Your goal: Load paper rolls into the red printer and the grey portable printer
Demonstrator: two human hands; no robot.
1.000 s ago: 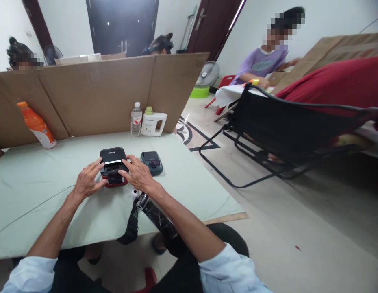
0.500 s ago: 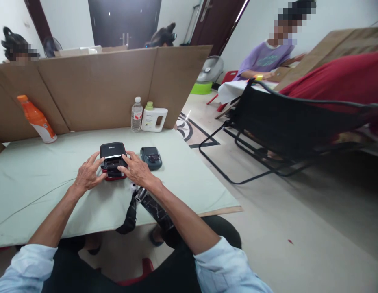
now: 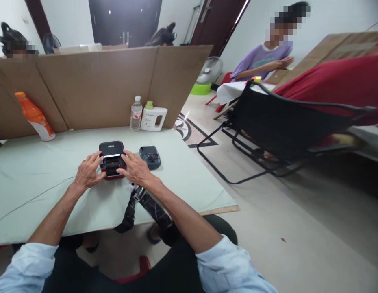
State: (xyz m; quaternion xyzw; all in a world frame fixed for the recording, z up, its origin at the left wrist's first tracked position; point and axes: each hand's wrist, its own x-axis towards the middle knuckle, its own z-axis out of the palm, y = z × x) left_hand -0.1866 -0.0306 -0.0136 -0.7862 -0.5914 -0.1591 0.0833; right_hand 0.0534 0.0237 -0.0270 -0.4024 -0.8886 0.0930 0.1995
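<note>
A small black-and-red device that looks like a label printer [image 3: 111, 147] sits on the pale green tabletop in front of me, with a white strip across its front half. My left hand [image 3: 88, 171] grips its left side, thumb at the near corner and fingers along the edge. On the opposite side my right hand [image 3: 135, 167] holds it the same way. Just right of that hand lies a second, dark blue-grey device [image 3: 150, 157]. Under my right forearm, a roll of shiny black film [image 3: 154, 207] with a loose black strip [image 3: 128, 215] lies across the table's front edge.
A cardboard screen [image 3: 97, 89] borders the table's back. Before it stand an orange bottle [image 3: 35, 118], a clear water bottle [image 3: 136, 114] and a white jug [image 3: 154, 119]. At right are a black folding chair [image 3: 277, 118], a fan [image 3: 210, 71] and a person in purple [image 3: 259, 59].
My hands keep their places on the label printer, with only slight finger shifts. The view has moved a little. The person in purple has raised their hands and brought them together.
</note>
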